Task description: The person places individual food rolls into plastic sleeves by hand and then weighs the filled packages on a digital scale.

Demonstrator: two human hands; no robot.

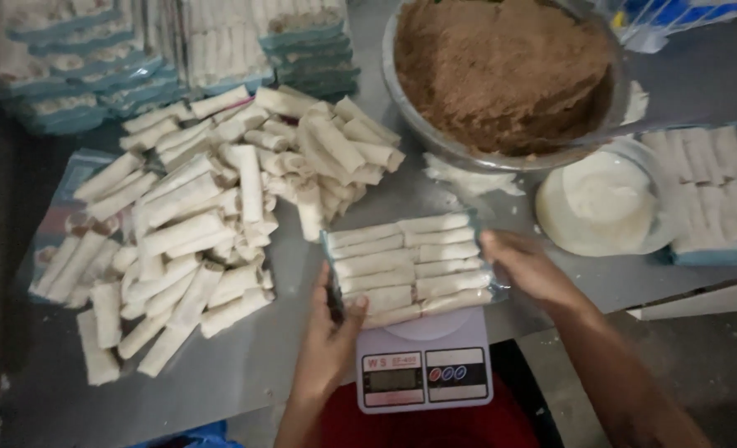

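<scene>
Your left hand (328, 332) pinches the left edge of a clear bag of rolls (410, 267), thumb on top, fingers under. Your right hand (524, 267) clasps the bag's right edge the same way. The bag rests flat on a small white kitchen scale (424, 365) at the near edge of the steel table (302, 357). To the left lies a loose heap of pale rolls (211, 207). Beyond the bag stand a metal bowl of brown filling (501, 70) and a small bowl of white paste (605, 203).

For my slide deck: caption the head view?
Both hands hold a tray of rolls on a kitchen scale.
</scene>
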